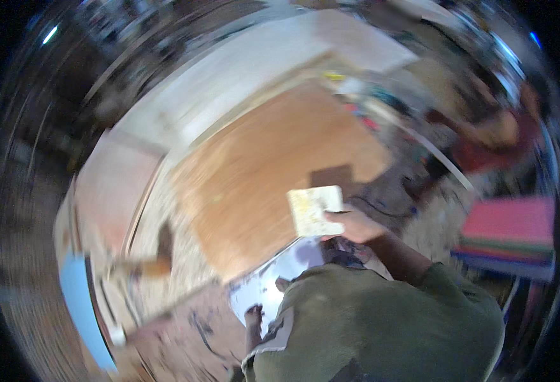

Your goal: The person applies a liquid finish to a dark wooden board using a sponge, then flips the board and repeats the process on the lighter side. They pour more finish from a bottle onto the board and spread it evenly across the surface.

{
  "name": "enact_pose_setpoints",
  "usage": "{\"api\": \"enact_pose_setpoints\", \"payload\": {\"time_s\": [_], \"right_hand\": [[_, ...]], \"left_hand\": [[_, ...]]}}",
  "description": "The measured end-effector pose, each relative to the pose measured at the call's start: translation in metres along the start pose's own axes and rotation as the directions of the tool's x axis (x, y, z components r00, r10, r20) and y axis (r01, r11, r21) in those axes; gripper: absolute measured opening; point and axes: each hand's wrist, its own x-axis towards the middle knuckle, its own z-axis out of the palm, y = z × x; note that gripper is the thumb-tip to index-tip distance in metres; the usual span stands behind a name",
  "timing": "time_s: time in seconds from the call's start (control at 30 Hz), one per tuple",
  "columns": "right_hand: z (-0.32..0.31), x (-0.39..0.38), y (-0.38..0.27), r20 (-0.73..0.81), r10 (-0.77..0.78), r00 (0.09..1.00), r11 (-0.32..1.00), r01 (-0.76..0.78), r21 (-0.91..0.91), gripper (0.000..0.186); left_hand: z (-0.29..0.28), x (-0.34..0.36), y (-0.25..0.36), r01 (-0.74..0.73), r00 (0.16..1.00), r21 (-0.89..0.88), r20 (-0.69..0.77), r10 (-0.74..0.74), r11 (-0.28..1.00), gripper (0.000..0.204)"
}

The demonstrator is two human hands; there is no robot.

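My right hand (354,225) reaches in from the right, closed around the edge of a flat, squarish cream sheet (313,212) with yellow stains. Its exact kind cannot be made out in the blur. The sheet is raised over the near right part of a large brown wooden board (261,172), apart from it, and a square dark shadow falls on the board beyond. My left hand does not show. A white panel (245,293) lies on the ground before my green-clothed body, with what look like my feet on it.
Pale panels (229,83) spread along the far side, and another (114,191) leans at left near a light blue board (82,312). A stack of coloured slabs (509,223) stands at right. Someone in red (490,140) is bent down at far right, by a long pale strip (442,156).
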Motion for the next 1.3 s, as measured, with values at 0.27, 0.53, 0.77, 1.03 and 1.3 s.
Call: {"api": "enact_pose_setpoints", "payload": {"time_s": [0.27, 0.53, 0.77, 1.03, 1.3], "right_hand": [[0.223, 0.069, -0.023, 0.149, -0.143, 0.978, 0.932, 0.184, -0.312, 0.040], [0.467, 0.143, -0.015, 0.881, -0.349, 0.318, -0.381, 0.811, -0.444, 0.060], [0.536, 0.218, 0.024, 0.926, -0.280, 0.252, -0.620, 0.689, -0.375, 0.059], [0.532, 0.174, 0.008, 0.941, -0.021, 0.337, -0.735, 0.633, -0.243, 0.079], [0.370, 0.121, -0.005, 0.772, -0.470, 0.428, -0.309, 0.739, -0.598, 0.064]], "left_hand": [[-0.054, -0.061, -0.103, 0.162, 0.949, -0.180, -0.241, -0.203, 0.970, 0.047], [-0.073, -0.105, -0.162, 0.250, 0.911, -0.271, -0.260, -0.321, 0.929, 0.045], [-0.090, -0.117, -0.150, 0.189, 0.916, -0.362, -0.269, -0.296, 0.913, 0.037], [-0.081, -0.098, -0.163, 0.125, 0.962, -0.406, -0.175, -0.211, 0.905, 0.029], [-0.130, -0.095, 0.005, -0.399, 0.817, -0.153, -0.507, 0.275, 0.904, 0.028]]}}
